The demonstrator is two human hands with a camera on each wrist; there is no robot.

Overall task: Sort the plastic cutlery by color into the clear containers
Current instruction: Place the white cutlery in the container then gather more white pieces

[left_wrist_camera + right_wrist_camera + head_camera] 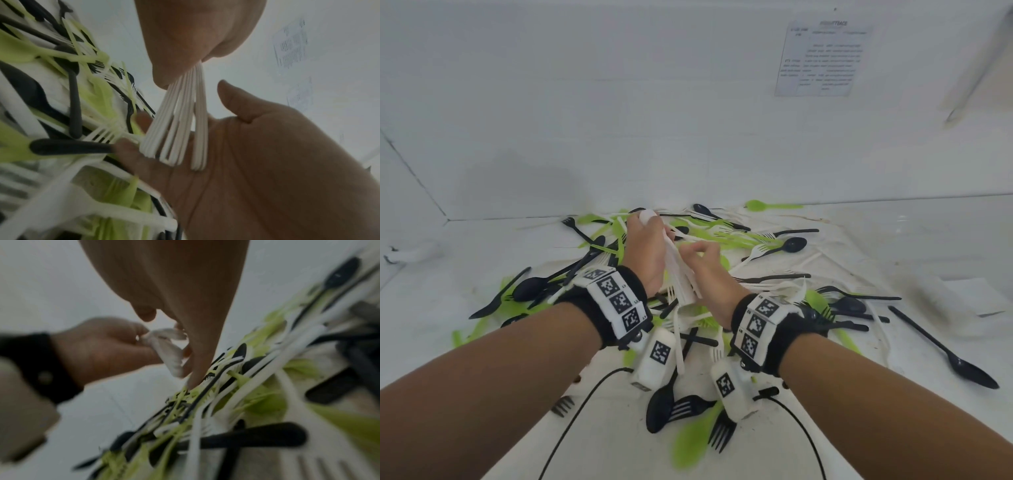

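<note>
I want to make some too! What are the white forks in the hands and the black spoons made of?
White forks, bunched between the left hand and right hand: probably thin moulded plastic, matt; their handles show ribbed edges in the left wrist view. Black spoons: likely the same plastic, slightly glossy, with a faint sheen on the bowl.

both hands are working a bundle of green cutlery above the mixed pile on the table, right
Not quite: the bundle is white, not green. The left wrist view shows its white handles fanned out against the left hand, pinched from above by the right hand. The head view shows the same white bundle between both hands, above the mixed pile on the table.
</note>
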